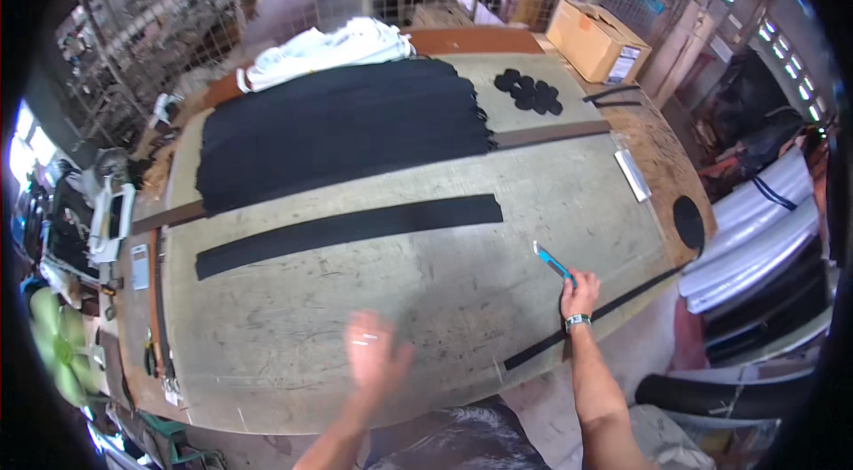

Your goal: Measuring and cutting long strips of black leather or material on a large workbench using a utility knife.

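One black strip (pixel 351 235), flat on table (pixel 293 328), long axis left-to-right | left hand (pixel 373 353): nearer, blurred, outstretched, seemingly empty, strip beyond | right hand (pixel 580 294): gripping blue cutter (pixel 555 265), strip ahead-left

I can read no lettering; any print on the white label (pixel 625 64) of the cardboard box (pixel 582 42) is too small.

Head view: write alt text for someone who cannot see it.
A person's right hand holds a blue cutter over a worktable, the left hand blurred and open. Beyond lie a black strip and, farther back, wide black material.
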Tool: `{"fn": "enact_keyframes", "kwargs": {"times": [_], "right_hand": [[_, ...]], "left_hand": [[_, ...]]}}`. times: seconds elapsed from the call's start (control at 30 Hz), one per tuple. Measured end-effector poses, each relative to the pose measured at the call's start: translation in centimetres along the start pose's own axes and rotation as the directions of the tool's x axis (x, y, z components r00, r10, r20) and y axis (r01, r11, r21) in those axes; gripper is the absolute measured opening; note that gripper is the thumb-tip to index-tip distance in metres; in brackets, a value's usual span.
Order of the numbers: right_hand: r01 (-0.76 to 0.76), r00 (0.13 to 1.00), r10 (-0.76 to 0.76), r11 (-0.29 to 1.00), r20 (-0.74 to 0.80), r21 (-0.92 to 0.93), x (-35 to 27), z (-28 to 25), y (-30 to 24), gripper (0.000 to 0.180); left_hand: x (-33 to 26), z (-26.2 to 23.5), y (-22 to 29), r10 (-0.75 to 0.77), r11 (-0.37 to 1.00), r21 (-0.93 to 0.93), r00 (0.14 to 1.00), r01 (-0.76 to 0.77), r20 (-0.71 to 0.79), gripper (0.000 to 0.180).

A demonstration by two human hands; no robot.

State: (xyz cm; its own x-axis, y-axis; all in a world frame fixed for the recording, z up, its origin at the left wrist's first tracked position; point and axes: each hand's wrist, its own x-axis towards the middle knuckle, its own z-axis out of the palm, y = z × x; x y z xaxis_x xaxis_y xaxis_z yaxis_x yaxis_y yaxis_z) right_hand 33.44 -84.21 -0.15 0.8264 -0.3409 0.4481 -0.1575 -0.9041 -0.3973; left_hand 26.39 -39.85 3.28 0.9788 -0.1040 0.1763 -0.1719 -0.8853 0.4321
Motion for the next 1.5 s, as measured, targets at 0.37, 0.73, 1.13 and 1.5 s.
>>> {"fn": "enact_keyframes", "kwargs": {"times": [0.37,0.73,1.13,1.5], "right_hand": [[-0.147,0.986,0.137,0.984,0.092,0.105,8.5,6.2,5.0,0.022],[0.218,0.969,-0.233,0.964,0.086,0.150,7.0,4.0,-0.7,0.024],[0.177,0.189,-0.645,0.764,0.741,0.620,-3.6,-7.1,-13.6,0.030],[-0.213,-0.038,-0.381,0.906,0.924,0.365,-11.2,-3.7,-22.8,0.010]], "left_hand": [[-1.9,3.1,16.6,0.285,0.950,0.041,0.917,-0.308,0.280,0.059],[-3.0,8.2,18.9,0.110,0.984,-0.145,0.992,-0.100,0.066,0.030],[-9.5,1.9,8.3,-0.532,0.591,-0.644,0.835,0.486,0.141,0.027],[-23.5,-15.5,-15.4,-0.893,0.449,-0.286,0.423,0.846,-0.152,0.023]]}}
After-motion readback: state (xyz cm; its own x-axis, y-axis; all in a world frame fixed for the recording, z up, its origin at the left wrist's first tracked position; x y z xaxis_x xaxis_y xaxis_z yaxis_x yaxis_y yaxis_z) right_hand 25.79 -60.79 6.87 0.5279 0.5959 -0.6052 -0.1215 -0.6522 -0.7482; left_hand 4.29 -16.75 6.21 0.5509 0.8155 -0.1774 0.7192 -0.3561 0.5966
